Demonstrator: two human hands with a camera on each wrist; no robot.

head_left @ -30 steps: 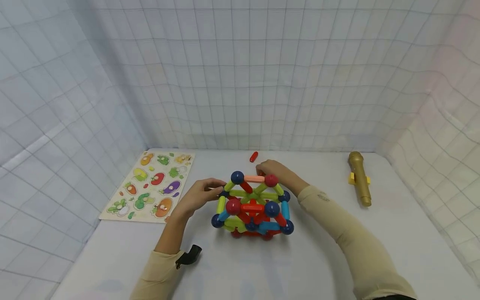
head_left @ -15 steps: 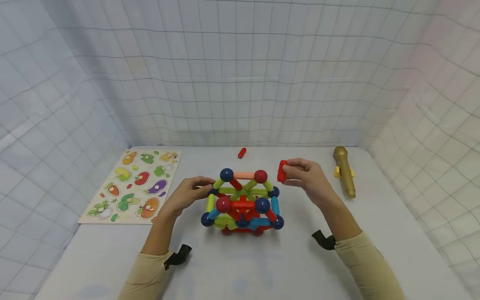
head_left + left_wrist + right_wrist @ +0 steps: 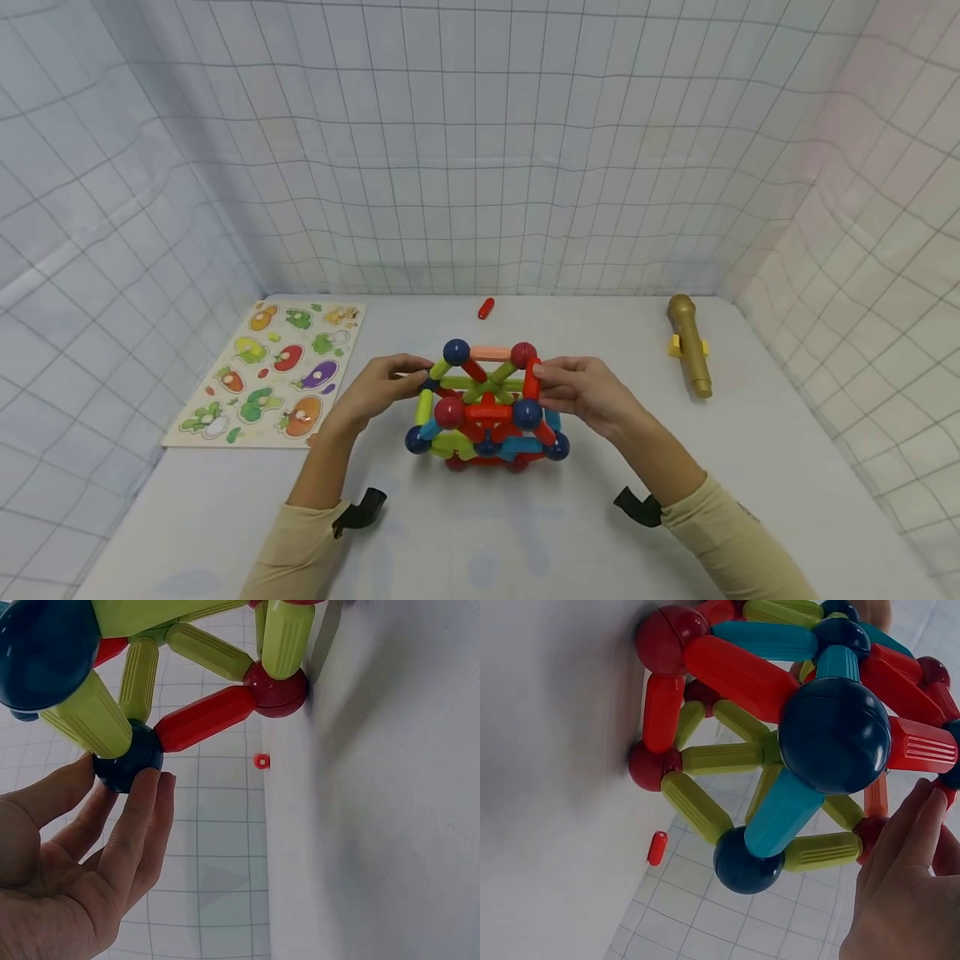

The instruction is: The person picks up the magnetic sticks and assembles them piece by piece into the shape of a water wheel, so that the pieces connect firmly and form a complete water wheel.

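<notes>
A ball-and-stick building-toy structure (image 3: 490, 412), made of blue and red balls joined by green, red, blue and orange sticks, stands mid-table. My left hand (image 3: 380, 390) holds a dark blue ball (image 3: 129, 759) at its back left corner between thumb and fingertips. On the other side, my right hand (image 3: 592, 392) pinches a red stick (image 3: 532, 380) at the structure's upper right. That stick spans from the front dark blue ball (image 3: 527, 414) up towards a red ball (image 3: 523, 355). In the right wrist view the fingers partly cover the stick, so contact at its ends is hidden.
A loose red stick (image 3: 486, 308) lies behind the structure. To the left is a vegetable puzzle board (image 3: 352, 321). A gold toy microphone (image 3: 691, 346) lies at the right with yellow pieces beside it. Checked cloth (image 3: 480, 167) surrounds the table.
My right hand came out from behind the structure with a red stick, then moved left and brought it to the structure's upper right. My left hand stays at the blue ball.
</notes>
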